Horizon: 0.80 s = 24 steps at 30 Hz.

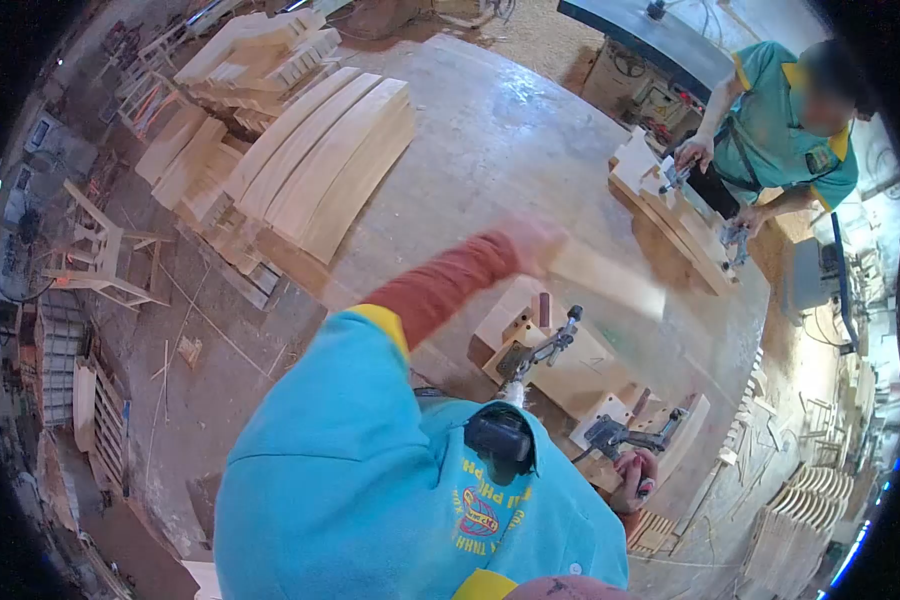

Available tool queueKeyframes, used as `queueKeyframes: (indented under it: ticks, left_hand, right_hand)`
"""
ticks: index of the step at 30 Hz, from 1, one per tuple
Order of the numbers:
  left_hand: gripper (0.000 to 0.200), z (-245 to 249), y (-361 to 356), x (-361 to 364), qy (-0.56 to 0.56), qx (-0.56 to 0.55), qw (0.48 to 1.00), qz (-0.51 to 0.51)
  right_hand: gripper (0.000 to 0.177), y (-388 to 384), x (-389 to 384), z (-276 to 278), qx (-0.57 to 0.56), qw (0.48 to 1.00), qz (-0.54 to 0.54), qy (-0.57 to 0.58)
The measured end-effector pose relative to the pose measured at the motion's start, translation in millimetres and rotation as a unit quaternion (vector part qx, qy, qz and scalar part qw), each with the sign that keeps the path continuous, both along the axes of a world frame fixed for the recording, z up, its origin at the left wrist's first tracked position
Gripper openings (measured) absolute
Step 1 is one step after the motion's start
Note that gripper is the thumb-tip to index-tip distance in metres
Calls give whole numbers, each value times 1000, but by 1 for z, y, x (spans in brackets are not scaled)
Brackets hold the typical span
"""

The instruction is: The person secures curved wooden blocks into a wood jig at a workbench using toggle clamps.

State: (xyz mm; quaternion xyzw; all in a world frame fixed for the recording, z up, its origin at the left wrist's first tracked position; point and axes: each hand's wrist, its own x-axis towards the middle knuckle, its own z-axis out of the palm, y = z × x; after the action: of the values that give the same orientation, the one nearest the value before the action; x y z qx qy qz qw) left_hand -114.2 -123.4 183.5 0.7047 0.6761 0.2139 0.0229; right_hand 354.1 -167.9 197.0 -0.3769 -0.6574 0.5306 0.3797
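Note:
My left hand (pixel 532 245), smeared by motion, reaches out over the table and grips one end of a pale wooden board (pixel 610 282). The board is blurred too and passes above a wooden jig (pixel 580 370) in front of me. Two metal toggle clamps are mounted on the jig. The nearer-left clamp (pixel 542 352) has its arm raised, with nothing touching it. Down at the right, my right hand (pixel 634 480) is closed around the handle of the other toggle clamp (pixel 620 435). My shirt partly hides that side of the jig.
Curved wooden boards (pixel 320 165) lie stacked at the far left of the grey table (pixel 490 120). Across the table, a co-worker (pixel 795 130) handles clamps on another wooden jig (pixel 670 210). Curved wooden parts (pixel 800 510) are piled on the floor at lower right.

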Motion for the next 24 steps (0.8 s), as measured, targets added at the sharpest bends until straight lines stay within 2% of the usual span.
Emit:
queueKeyframes:
  ticks: [2,3,4,5,6,7,9,12,13,14,15,16,18,19,24]
  left_hand:
    - [68,21,-44,-61,-11,50,994,98]
    - [69,39,-74,-87,-70,110,982,134]
    - [67,64,-104,-112,-67,109,975,180]
    - [64,81,-134,-132,-81,86,952,281]
    - [66,84,-163,-160,-47,131,936,323]
    - [69,97,-188,-177,-29,119,913,390]
    - [73,90,-234,-229,68,137,876,458]
    - [77,80,-274,-273,20,33,846,531]
    - [78,70,-281,-288,-7,9,842,540]
    - [78,62,-283,-297,-35,-15,835,549]
    - [80,57,-284,-302,-29,-25,834,550]
    - [82,54,-284,-306,-22,-36,834,551]
    - [85,36,-284,-314,-4,-40,833,553]
    - [86,24,-282,-318,9,-30,832,554]
    - [92,27,-268,-307,17,-42,818,573]
  right_hand:
    - [29,-10,-8,8,33,999,-21,18]
    - [33,-14,-11,14,47,998,-34,27]
    - [44,-16,-10,20,84,996,-3,43]
    - [46,-18,-4,23,85,994,-45,60]
    - [48,-18,6,24,87,990,-87,75]
    - [50,-15,14,27,88,984,-129,91]
    - [59,7,27,40,82,964,-248,57]
    - [57,66,113,-34,40,936,-318,-147]
    - [59,75,143,-73,160,893,-289,-307]
    - [61,84,174,-114,296,765,-288,-494]
    - [64,93,203,-153,409,611,-308,-603]
    - [63,81,205,-162,347,611,-310,-641]
    - [62,67,202,-169,125,677,-309,-657]
    - [61,62,201,-170,36,684,-310,-659]
    - [58,57,202,-168,-59,694,-297,-653]
